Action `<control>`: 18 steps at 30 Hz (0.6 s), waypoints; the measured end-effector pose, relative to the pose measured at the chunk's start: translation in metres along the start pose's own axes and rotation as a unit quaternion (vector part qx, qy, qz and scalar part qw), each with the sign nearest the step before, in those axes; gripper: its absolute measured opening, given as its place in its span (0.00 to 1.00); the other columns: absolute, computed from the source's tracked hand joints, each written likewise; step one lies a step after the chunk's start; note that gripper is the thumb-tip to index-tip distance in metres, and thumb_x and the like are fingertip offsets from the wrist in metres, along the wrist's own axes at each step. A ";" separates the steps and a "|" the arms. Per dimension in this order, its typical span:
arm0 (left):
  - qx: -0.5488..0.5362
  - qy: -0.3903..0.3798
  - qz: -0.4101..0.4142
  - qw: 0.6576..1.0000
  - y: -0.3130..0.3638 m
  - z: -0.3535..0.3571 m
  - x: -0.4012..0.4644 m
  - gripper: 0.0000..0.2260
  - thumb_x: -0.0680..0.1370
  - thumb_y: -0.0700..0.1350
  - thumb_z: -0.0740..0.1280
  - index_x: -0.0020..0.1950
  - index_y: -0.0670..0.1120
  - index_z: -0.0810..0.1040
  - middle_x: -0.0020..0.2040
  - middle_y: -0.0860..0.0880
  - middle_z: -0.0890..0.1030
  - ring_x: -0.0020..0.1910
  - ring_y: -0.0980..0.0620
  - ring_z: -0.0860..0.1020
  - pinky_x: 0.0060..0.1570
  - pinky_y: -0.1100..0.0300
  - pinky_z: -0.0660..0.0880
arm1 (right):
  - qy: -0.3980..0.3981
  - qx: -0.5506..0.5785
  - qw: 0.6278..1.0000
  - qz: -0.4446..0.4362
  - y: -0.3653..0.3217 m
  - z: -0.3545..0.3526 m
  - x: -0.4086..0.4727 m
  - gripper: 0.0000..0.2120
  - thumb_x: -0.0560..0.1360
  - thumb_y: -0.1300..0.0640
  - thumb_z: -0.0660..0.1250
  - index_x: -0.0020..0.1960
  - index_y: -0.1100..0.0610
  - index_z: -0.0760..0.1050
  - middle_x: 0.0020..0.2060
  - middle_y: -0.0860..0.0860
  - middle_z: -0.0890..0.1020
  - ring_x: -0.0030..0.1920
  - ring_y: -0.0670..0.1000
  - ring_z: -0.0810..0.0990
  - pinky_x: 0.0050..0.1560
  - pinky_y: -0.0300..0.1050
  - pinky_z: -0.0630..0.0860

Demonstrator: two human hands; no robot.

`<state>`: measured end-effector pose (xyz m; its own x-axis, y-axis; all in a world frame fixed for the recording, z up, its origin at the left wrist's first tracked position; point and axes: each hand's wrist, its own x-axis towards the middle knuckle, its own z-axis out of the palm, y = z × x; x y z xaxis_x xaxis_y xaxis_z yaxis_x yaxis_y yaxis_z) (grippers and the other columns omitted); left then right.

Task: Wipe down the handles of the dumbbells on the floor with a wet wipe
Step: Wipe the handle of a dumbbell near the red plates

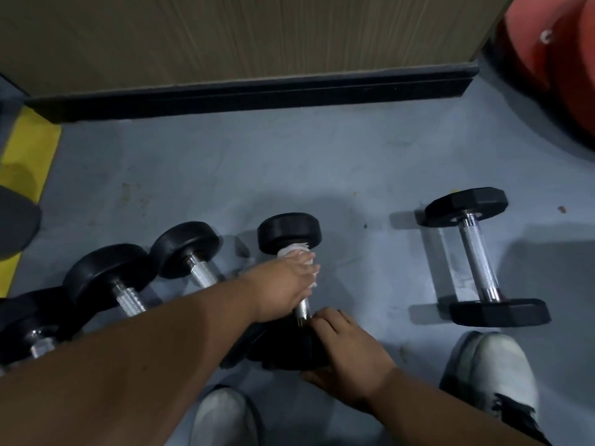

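A blue-grey gym floor (289,162) fills the view, bounded at the far side by a wood-grain wall panel (241,33) with a black skirting strip (251,94). Red weight plates (560,59) lean at the far right, and a yellow floor strip (29,162) runs along the left edge.

Five dumbbells lie on the floor, all with their long axes running roughly away from the viewer. Three round-headed ones sit close together at the left: the leftmost dumbbell (29,320), the second dumbbell (109,275) and the third dumbbell (186,249). A hex dumbbell (479,255) lies well apart at the right, its knurled steel handle bare.

Between them, straight ahead, is the centre dumbbell (289,233), the one being cleaned. Its handle points from the near head up to the far head.

The right hand (347,346) curls over the near head, likely to stop the dumbbell rolling. The left hand (283,284) is closed around the handle with a white wet wipe (297,251) wrapped under its fingers, up against the far head; a short bare stretch of steel shows below the hand.

White shoes, the left shoe (222,416) and the right shoe (492,371), sit at the near edge.
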<state>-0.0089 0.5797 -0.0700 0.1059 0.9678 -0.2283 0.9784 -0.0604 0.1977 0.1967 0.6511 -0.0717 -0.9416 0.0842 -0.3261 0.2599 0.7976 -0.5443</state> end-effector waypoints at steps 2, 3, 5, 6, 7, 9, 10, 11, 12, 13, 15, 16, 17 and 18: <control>-0.002 -0.051 0.037 0.998 0.011 0.008 -0.010 0.17 0.83 0.45 0.58 0.68 0.39 0.76 0.71 0.43 0.74 0.74 0.45 0.67 0.75 0.56 0.48 | -0.026 0.022 0.999 0.006 0.006 0.003 0.000 0.36 0.66 0.37 0.68 0.70 0.51 0.64 0.64 0.49 0.71 0.63 0.53 0.71 0.64 0.48 0.72; -0.024 -0.078 0.069 0.994 0.015 0.009 -0.015 0.17 0.83 0.43 0.58 0.70 0.39 0.75 0.72 0.44 0.73 0.75 0.45 0.65 0.76 0.56 0.46 | -0.028 0.009 1.000 -0.002 0.008 0.005 0.001 0.35 0.67 0.38 0.68 0.69 0.52 0.65 0.63 0.50 0.72 0.62 0.54 0.72 0.64 0.48 0.72; -0.060 -0.078 0.094 0.991 0.015 0.005 -0.015 0.17 0.83 0.43 0.58 0.71 0.40 0.74 0.73 0.45 0.71 0.76 0.46 0.63 0.76 0.59 0.44 | -0.015 -0.030 0.999 -0.025 0.009 0.006 0.003 0.33 0.65 0.39 0.71 0.64 0.53 0.67 0.57 0.51 0.76 0.55 0.55 0.76 0.58 0.48 0.76; -0.047 -0.054 0.081 0.994 0.011 0.001 -0.011 0.17 0.83 0.43 0.58 0.69 0.41 0.76 0.72 0.45 0.73 0.75 0.47 0.66 0.76 0.61 0.46 | 0.001 -0.041 0.999 -0.035 0.009 0.003 0.004 0.31 0.63 0.39 0.71 0.60 0.53 0.67 0.53 0.51 0.77 0.51 0.55 0.77 0.54 0.47 0.77; -0.030 -0.014 0.057 0.998 0.006 -0.002 -0.006 0.17 0.82 0.44 0.58 0.65 0.42 0.80 0.68 0.45 0.77 0.72 0.48 0.71 0.76 0.61 0.50 | 0.015 -0.044 0.998 -0.044 0.010 0.000 0.004 0.29 0.63 0.40 0.71 0.57 0.52 0.67 0.50 0.51 0.77 0.48 0.54 0.77 0.51 0.47 0.78; -0.024 0.031 -0.023 0.999 -0.009 -0.001 0.000 0.19 0.80 0.48 0.58 0.62 0.42 0.82 0.65 0.45 0.80 0.68 0.46 0.75 0.75 0.56 0.56 | 0.030 -0.066 0.995 -0.061 0.020 -0.011 0.002 0.22 0.66 0.45 0.69 0.55 0.53 0.70 0.49 0.52 0.77 0.48 0.55 0.76 0.53 0.50 0.78; -0.043 0.025 -0.038 0.998 -0.010 0.002 -0.001 0.19 0.80 0.48 0.59 0.65 0.41 0.80 0.68 0.44 0.77 0.71 0.45 0.72 0.75 0.51 0.55 | 0.026 -0.080 0.995 -0.061 0.027 -0.017 0.000 0.21 0.67 0.48 0.68 0.57 0.53 0.71 0.51 0.52 0.77 0.50 0.56 0.76 0.56 0.51 0.77; -0.063 0.025 -0.028 0.997 -0.007 0.007 -0.005 0.20 0.80 0.46 0.60 0.70 0.41 0.76 0.72 0.43 0.73 0.74 0.44 0.67 0.76 0.48 0.54 | 0.016 -0.092 0.994 -0.059 0.033 -0.021 -0.001 0.22 0.67 0.49 0.68 0.58 0.54 0.71 0.53 0.53 0.77 0.53 0.56 0.76 0.59 0.53 0.75; -0.097 0.015 -0.009 0.995 0.000 0.012 -0.009 0.20 0.81 0.44 0.61 0.73 0.41 0.72 0.75 0.44 0.69 0.77 0.45 0.62 0.77 0.48 0.54 | 0.014 -0.100 0.993 -0.058 0.037 -0.024 -0.002 0.23 0.66 0.49 0.68 0.59 0.54 0.71 0.54 0.53 0.77 0.54 0.57 0.76 0.61 0.54 0.74; -0.117 0.004 0.020 0.993 0.005 0.019 -0.015 0.21 0.81 0.42 0.61 0.74 0.42 0.71 0.76 0.45 0.68 0.78 0.46 0.60 0.77 0.50 0.55 | 0.015 -0.102 0.993 -0.057 0.039 -0.026 -0.003 0.24 0.65 0.48 0.68 0.60 0.54 0.71 0.54 0.53 0.77 0.54 0.56 0.76 0.60 0.54 0.75; -0.126 -0.004 0.093 0.988 0.008 0.020 -0.020 0.20 0.81 0.41 0.62 0.74 0.43 0.71 0.75 0.46 0.69 0.77 0.47 0.61 0.77 0.53 0.55 | 0.006 -0.088 0.995 -0.053 0.037 -0.027 -0.001 0.26 0.65 0.45 0.67 0.61 0.53 0.71 0.53 0.51 0.77 0.53 0.55 0.75 0.56 0.52 0.76; -0.124 -0.006 0.100 0.987 0.002 0.015 -0.017 0.19 0.82 0.41 0.62 0.74 0.44 0.71 0.75 0.47 0.69 0.77 0.47 0.61 0.77 0.53 0.54 | 0.000 -0.077 0.995 -0.056 0.034 -0.026 0.001 0.26 0.66 0.44 0.67 0.61 0.52 0.71 0.53 0.50 0.76 0.53 0.55 0.75 0.54 0.51 0.77; -0.119 -0.010 0.085 0.989 -0.008 0.015 -0.013 0.20 0.82 0.41 0.61 0.75 0.45 0.71 0.76 0.48 0.68 0.78 0.48 0.60 0.77 0.54 0.53 | 0.001 -0.070 0.996 -0.062 0.031 -0.024 0.002 0.26 0.66 0.43 0.68 0.61 0.51 0.71 0.53 0.49 0.76 0.53 0.54 0.74 0.52 0.51 0.77; -0.112 -0.019 0.060 0.992 -0.019 0.013 -0.008 0.20 0.83 0.42 0.59 0.76 0.46 0.69 0.77 0.48 0.66 0.78 0.48 0.58 0.78 0.55 0.50 | 0.001 -0.065 0.996 -0.065 0.030 -0.022 0.003 0.27 0.66 0.43 0.68 0.62 0.50 0.71 0.54 0.49 0.75 0.53 0.54 0.73 0.51 0.51 0.77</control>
<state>-0.0262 0.5697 -0.0846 0.2293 0.9471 -0.2247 0.8948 -0.1143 0.4317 0.1971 0.6886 -0.0720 -0.9659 -0.0230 -0.2578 0.1064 0.8727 -0.4766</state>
